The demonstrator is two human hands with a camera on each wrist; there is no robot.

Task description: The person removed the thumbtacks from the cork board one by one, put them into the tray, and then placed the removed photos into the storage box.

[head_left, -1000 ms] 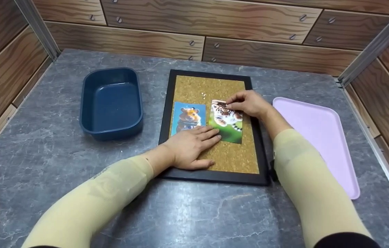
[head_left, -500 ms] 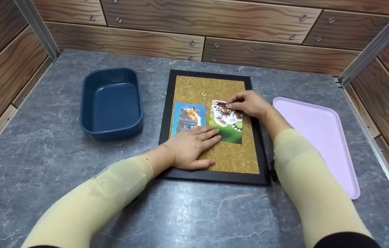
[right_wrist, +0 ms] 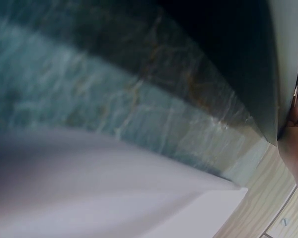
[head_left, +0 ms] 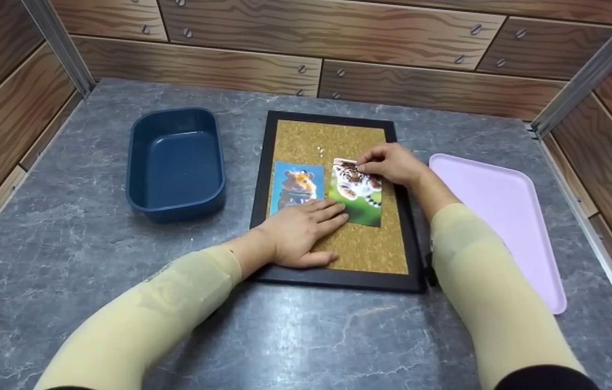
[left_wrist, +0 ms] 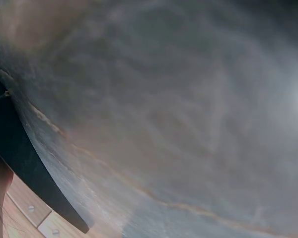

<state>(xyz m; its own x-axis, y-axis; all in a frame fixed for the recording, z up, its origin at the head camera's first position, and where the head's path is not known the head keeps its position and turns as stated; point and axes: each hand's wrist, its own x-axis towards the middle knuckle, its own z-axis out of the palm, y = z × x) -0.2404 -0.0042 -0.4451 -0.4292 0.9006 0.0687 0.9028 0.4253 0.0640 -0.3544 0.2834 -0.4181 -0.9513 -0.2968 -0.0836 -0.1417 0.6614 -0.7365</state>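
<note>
A black-framed cork board (head_left: 368, 252) lies on the grey table. Two picture cards sit side by side on it: a hamster card (head_left: 298, 184) with a blue ground, and a tiger card (head_left: 357, 208) with a green one. My left hand (head_left: 298, 233) rests flat, palm down, over the hamster card's lower part, its fingertips reaching the tiger card's lower left. At the tiger card's top, the thumb and index finger of my right hand (head_left: 392, 162) pinch together; what they hold is hidden. Several tiny whitish bits (head_left: 320, 150) lie on the cork above the cards.
To the left stands a deep dark blue tub (head_left: 175, 208). A lilac tray (head_left: 501, 211) lies on the right, beside my right forearm. Wood-patterned panels (head_left: 241, 65) wall the table's back and sides. Both wrist views show mostly blurred tabletop and the board's dark edge.
</note>
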